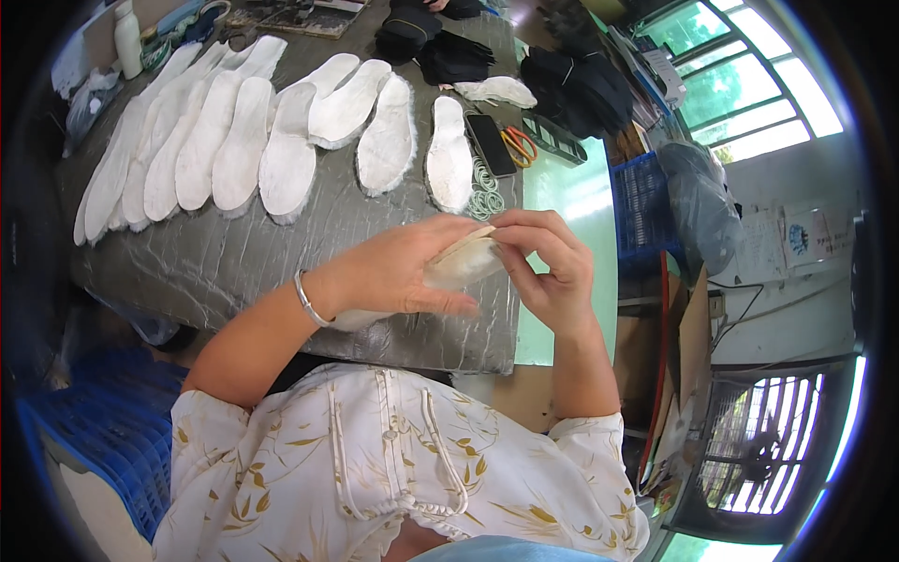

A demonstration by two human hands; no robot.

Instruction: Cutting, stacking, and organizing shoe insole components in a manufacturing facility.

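Observation:
A whitish insole is bent between my hands above the table's near edge. My left hand wraps round it with the thumb along the near side, and its other end shows below my wrist. My right hand pinches the insole's upper edge at the right tip, between thumb and fingers. Just beyond my hands lies a single white insole with a fluffy rim. Another insole rests to its left. Farther left, several overlapping white insoles form a long row.
The table has a dark, shiny cover. Pale green rings, a phone and orange-handled scissors lie at the right. Black fabric pieces and a white bottle stand farther back. Blue crates flank the table.

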